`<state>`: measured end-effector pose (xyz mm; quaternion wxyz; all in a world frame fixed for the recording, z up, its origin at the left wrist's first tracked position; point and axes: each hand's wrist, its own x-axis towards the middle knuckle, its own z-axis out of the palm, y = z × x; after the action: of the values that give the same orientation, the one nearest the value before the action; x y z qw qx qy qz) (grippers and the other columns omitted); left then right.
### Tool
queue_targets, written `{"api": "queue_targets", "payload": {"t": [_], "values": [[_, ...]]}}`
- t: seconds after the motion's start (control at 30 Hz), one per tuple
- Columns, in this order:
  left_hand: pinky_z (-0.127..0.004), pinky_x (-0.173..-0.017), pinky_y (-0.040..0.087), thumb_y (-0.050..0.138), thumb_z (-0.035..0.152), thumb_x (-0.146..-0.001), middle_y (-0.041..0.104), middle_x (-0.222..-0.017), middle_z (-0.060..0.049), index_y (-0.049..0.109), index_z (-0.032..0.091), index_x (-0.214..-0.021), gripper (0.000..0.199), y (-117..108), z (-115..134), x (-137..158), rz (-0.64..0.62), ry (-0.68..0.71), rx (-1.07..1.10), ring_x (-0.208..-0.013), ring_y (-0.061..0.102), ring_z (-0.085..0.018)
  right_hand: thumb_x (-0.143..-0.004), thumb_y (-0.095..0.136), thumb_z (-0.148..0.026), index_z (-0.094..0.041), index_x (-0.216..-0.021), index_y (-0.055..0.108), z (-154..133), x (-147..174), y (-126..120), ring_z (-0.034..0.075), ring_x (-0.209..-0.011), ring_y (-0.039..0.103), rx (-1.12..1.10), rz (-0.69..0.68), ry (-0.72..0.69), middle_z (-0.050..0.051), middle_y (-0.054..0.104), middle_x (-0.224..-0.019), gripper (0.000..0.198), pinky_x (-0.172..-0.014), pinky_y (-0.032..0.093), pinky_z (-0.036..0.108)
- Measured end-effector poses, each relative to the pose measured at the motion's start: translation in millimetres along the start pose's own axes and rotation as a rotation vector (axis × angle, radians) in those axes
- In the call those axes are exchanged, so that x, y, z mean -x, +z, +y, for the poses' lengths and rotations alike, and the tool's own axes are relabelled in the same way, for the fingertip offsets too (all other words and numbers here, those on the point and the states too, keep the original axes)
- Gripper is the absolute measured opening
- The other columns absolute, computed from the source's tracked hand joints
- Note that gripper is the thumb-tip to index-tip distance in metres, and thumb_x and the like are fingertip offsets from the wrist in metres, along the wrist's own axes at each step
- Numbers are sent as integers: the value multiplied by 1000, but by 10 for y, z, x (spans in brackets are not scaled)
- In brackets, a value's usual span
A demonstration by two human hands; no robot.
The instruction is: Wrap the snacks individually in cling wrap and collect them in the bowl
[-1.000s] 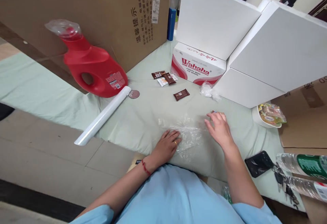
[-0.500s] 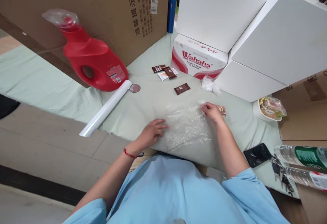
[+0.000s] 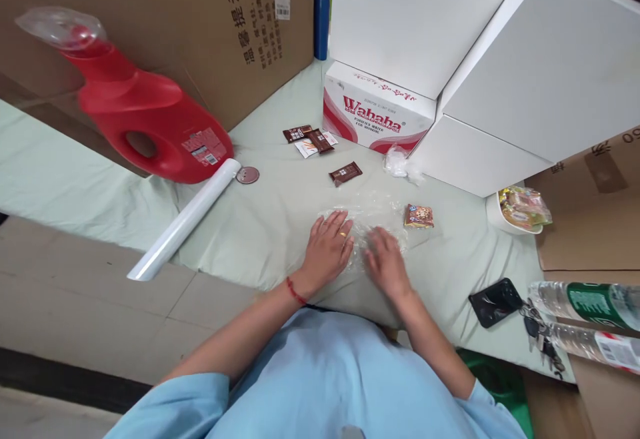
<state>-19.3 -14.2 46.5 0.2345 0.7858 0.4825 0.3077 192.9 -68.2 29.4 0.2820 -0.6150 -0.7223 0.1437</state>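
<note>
A clear, crinkled plastic film lies on the pale green cloth. My left hand rests flat on its left part, fingers stretched out, with a ring and a red bracelet showing. On the right part of the film, my right hand is palm down and blurred by motion, its fingers apart and nothing visible in them. Just beyond the right hand sits a small brown snack packet. A dark brown wrapped bar lies farther back, near several more small packets.
On the left stand a red jug and a large carton, with a white roll in front. A Wahaba-style printed box and white boxes close the back. At right are a snack bowl, phone, keys and bottles.
My right hand has let go of the film's far right corner and moved left and nearer. My left hand has moved right onto the film. The snack packet is now fully uncovered.
</note>
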Motion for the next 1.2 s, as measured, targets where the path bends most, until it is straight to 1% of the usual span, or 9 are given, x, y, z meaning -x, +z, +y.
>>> {"api": "queue_targets", "payload": {"t": [0.07,0.17,0.37,0.47,0.57,0.7,0.93,1.07,1.2], "values": [[-67,-132,6,50,34,-104,42,-170,-18,57,18,-153,52,148,-71,-41,-60,-21,-104,-160,35,-36,-103,56,-32,-19,-146,64,-97,223,156,36,-147,50,-22,-97,-39,21,54,-157,45,-121,45,61],[-71,-129,-4,47,39,-105,35,-172,-22,46,14,-162,62,261,-262,-38,-126,-44,-207,-162,31,-39,-106,52,-31,-23,-152,59,-174,382,206,32,-150,48,-42,-130,-87,17,52,-161,47,-123,45,59],[-73,-128,-7,42,43,-107,36,-172,-20,38,17,-167,65,169,-451,31,-144,-6,-274,-160,35,-38,-107,51,-36,-18,-157,56,117,98,41,33,-158,38,44,-135,-13,17,46,-167,53,-129,37,59],[-75,-127,-6,39,45,-108,37,-172,-17,37,21,-168,64,30,-532,75,-164,-11,-341,-160,35,-38,-107,49,-35,-15,-145,66,383,28,-78,34,-151,47,110,-103,55,19,58,-157,46,-124,42,58],[-76,-128,-3,33,47,-110,35,-174,-13,35,25,-168,63,-79,-605,116,-221,-12,-440,-162,31,-36,-108,48,-34,-20,-129,76,578,35,-274,30,-132,60,125,-10,36,15,70,-138,37,-116,50,52],[-75,-128,1,29,49,-111,32,-175,-11,35,25,-168,63,-121,-605,127,-255,-21,-510,-163,30,-34,-104,52,-32,-24,-129,74,880,-149,-608,33,-135,54,191,176,48,14,67,-141,34,-119,43,57],[-73,-129,8,34,47,-110,36,-174,-10,37,27,-168,61,-146,-545,111,-245,-19,-501,-162,32,-36,-95,56,-63,-20,-135,66,1559,-782,-998,29,-115,68,-154,136,522,14,75,-121,60,-103,53,45],[-71,-130,7,33,47,-110,37,-173,-11,41,25,-166,60,-136,-575,124,-225,-11,-496,-161,34,-34,-86,67,-64,-21,-105,74,1508,-819,-944,27,-97,71,-125,-85,586,8,78,-96,48,-89,56,38],[-72,-130,5,33,47,-110,37,-173,-12,43,22,-165,61,-110,-613,136,-212,3,-494,-161,34,-34,-77,80,-59,-23,-101,72,1371,-677,-841,24,-91,72,-254,-3,641,5,77,-96,45,-79,59,34]]}}
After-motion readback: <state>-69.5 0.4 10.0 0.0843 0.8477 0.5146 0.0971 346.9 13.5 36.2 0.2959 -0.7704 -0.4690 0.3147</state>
